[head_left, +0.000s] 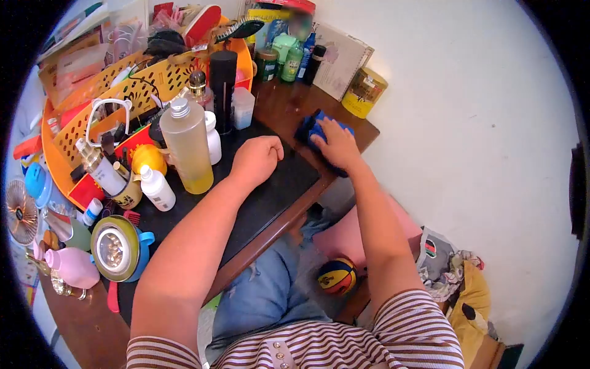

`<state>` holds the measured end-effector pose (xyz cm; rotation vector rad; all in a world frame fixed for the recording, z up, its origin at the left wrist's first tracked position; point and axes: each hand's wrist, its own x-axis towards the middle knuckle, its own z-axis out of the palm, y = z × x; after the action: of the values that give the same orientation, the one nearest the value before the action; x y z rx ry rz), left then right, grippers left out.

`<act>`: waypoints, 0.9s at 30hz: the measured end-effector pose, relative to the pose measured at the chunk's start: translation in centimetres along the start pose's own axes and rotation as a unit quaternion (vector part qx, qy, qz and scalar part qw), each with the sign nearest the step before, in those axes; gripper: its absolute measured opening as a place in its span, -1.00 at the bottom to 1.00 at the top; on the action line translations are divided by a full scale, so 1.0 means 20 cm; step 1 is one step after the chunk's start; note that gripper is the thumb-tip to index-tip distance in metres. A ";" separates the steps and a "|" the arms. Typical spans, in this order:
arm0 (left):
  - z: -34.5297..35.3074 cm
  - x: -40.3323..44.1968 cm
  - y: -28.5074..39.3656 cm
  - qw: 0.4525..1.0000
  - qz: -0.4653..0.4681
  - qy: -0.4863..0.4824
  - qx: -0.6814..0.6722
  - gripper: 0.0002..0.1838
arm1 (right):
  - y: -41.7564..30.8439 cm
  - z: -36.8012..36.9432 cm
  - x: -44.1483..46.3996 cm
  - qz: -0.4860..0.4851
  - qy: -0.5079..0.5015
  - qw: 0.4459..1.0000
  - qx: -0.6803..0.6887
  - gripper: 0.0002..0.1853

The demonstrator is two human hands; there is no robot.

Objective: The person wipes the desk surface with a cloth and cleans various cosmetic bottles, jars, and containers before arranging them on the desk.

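My right hand (337, 146) presses down on a dark blue cloth (305, 130) near the right end of the brown wooden desk, its fingers over the bunched fabric. Resting on the black desk mat (279, 187), my left hand (256, 161) is curled into a loose fist, with nothing visible in it. Closest to that fist are a white bottle (212, 140) and a tall clear bottle (189, 147) of yellowish liquid with a silver cap. A black cylinder (223, 92) and a small translucent container (243, 109) stand just behind it.
An orange perforated organizer (67, 142) packed with items fills the back left. Green bottles (292, 61), a cardboard piece (340, 60) and a yellow tin (365, 93) line the wall. A blue-green pot (117, 249) sits front left; a ball (337, 276) lies below the desk.
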<state>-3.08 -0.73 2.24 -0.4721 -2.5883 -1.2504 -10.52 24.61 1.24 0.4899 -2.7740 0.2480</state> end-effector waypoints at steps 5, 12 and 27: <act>0.00 0.00 0.02 1.000 0.004 -0.003 0.019 -0.81 | 0.13 0.03 0.19 0.026 -0.027 0.999 -0.005 -0.30; 0.00 0.01 0.02 0.999 -0.001 -0.009 0.031 -0.83 | 0.25 0.09 0.41 0.054 -0.037 0.997 -0.027 -0.29; 0.01 0.01 0.03 0.999 -0.016 -0.003 0.031 -0.80 | 0.11 0.06 0.24 0.042 0.007 0.998 -0.043 -0.34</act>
<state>-3.01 -0.19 2.73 -0.4245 -2.6411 -1.1758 -15.84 24.92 1.41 0.3506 -2.7809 0.1482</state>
